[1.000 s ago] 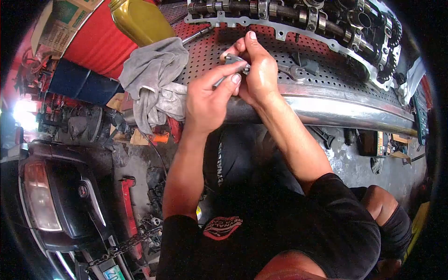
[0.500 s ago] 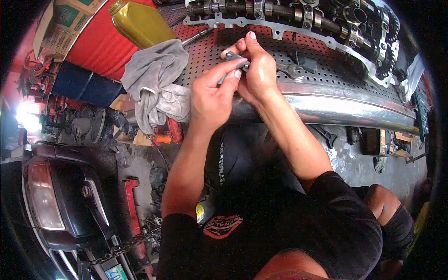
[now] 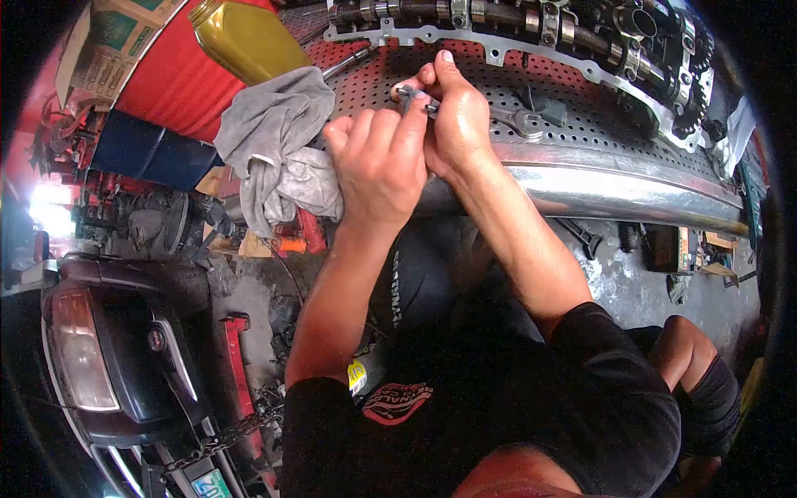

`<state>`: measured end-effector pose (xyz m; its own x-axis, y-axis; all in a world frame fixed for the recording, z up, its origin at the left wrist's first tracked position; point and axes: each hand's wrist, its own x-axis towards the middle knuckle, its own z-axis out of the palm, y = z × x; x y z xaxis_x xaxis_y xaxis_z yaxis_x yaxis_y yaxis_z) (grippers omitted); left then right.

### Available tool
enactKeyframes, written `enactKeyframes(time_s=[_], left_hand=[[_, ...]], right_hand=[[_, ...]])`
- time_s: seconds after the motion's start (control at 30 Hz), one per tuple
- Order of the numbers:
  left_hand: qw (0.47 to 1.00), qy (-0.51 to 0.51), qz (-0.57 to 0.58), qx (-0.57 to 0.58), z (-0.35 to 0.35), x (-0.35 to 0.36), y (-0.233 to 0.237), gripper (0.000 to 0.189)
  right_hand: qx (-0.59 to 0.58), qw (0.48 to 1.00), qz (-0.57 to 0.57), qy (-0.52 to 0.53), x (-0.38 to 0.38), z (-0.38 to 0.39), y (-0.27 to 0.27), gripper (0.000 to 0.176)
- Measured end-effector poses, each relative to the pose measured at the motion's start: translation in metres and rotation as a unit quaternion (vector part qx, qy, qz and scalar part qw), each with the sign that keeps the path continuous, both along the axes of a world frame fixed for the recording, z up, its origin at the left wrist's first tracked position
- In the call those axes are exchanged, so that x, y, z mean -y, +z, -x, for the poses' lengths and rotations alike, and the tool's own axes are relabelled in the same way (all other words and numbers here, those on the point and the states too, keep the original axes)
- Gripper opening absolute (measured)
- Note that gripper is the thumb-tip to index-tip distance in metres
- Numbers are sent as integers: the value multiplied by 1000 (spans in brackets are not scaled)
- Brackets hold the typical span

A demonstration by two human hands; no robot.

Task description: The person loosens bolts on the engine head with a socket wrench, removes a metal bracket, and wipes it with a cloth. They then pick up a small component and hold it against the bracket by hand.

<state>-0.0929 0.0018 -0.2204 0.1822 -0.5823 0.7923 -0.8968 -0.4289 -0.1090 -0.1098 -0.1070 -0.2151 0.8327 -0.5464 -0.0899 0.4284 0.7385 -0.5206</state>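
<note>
Both hands meet over the red perforated bench top (image 3: pixel 365 79). My right hand (image 3: pixel 455 124) pinches a small grey metal part (image 3: pixel 413 97) between thumb and fingers. My left hand (image 3: pixel 378 162) is curled into a fist with its fingertips on the same part; what else it holds is hidden. Just right of the hands lies a wrench (image 3: pixel 523 124) on the bench. Behind them sits an engine cylinder head (image 3: pixel 531 29) with its camshaft and timing chain exposed.
A grey rag (image 3: pixel 278 137) drapes over the bench's left edge, beside a gold oil bottle (image 3: pixel 245 37). A shiny metal rail (image 3: pixel 631 191) forms the bench's near edge. Below left are a dark car's tail lamp (image 3: pixel 79 349) and a chain on the cluttered floor.
My left hand has turned and closed into a fist over the part, hiding the thin tool it pinched before. The right hand stays put.
</note>
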Motion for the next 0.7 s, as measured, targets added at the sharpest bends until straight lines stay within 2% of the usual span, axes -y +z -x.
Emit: enactKeyframes(time_s=[0.03,0.17,0.27,0.3,0.4,0.43,0.53,0.7], left_hand=[[998,14,19,66,-5,2,-6,31],[986,124,68,91,3,-10,2,30],[988,55,134,45,11,-20,9,33],[992,42,117,8,14,-23,8,33],[980,-65,162,-95,3,-15,-8,29],[978,-68,152,-123,2,-13,-9,28],[996,-59,53,-41,4,-8,2,31],[998,-39,40,-23,-1,-8,-5,35]], right_hand=[[-1,1000,12,5,-1,0,1,37],[-3,999,52,-15,1,-2,-5,37],[1,997,70,-11,2,-2,-7,38],[6,998,59,-8,0,-3,-7,38],[35,997,57,37,3,-4,-11,40],[30,997,56,45,3,-2,-9,40],[24,997,50,46,1,0,-5,41],[18,997,59,42,0,-2,-6,42]])
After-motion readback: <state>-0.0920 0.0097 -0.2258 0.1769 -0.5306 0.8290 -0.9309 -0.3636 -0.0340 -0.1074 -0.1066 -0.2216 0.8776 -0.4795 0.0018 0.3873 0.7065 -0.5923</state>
